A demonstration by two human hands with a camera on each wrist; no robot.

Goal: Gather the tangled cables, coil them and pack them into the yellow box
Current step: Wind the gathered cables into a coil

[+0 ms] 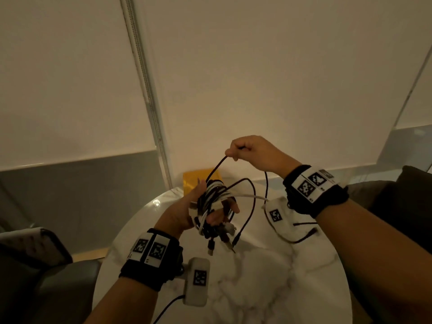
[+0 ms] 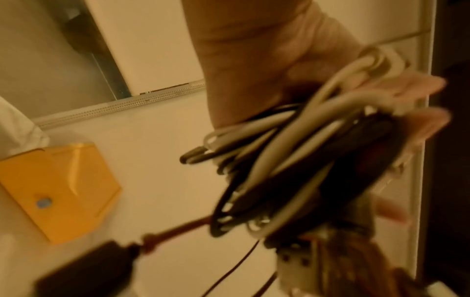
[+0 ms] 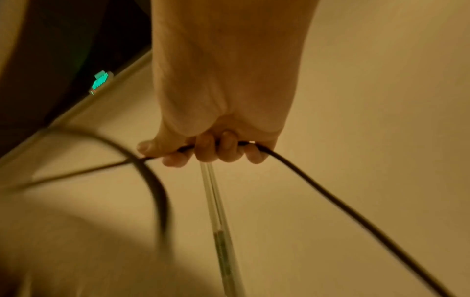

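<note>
My left hand [image 1: 205, 206] holds a bundle of black and white cables [image 1: 214, 202] above the round marble table [image 1: 268, 272]; the loops are wound around its fingers, and several plug ends [image 1: 222, 244] dangle below. The left wrist view shows the same cable bundle [image 2: 292, 160] wrapped over my left hand [image 2: 343, 112]. My right hand [image 1: 247, 150], raised higher and to the right, grips one black cable [image 1: 216, 168] that runs down into the bundle. In the right wrist view my right hand [image 3: 211, 150] has its fingers curled round that black cable [image 3: 330, 193]. The yellow box [image 1: 198, 180] sits behind the bundle, partly hidden.
A loose black cable [image 1: 301, 237] lies on the table's right side under my right forearm. The yellow box [image 2: 58, 188] stands at the table's far edge by the wall. Grey seats [image 1: 46, 265] flank the table. A roller blind's bead chain [image 1: 145, 90] hangs behind.
</note>
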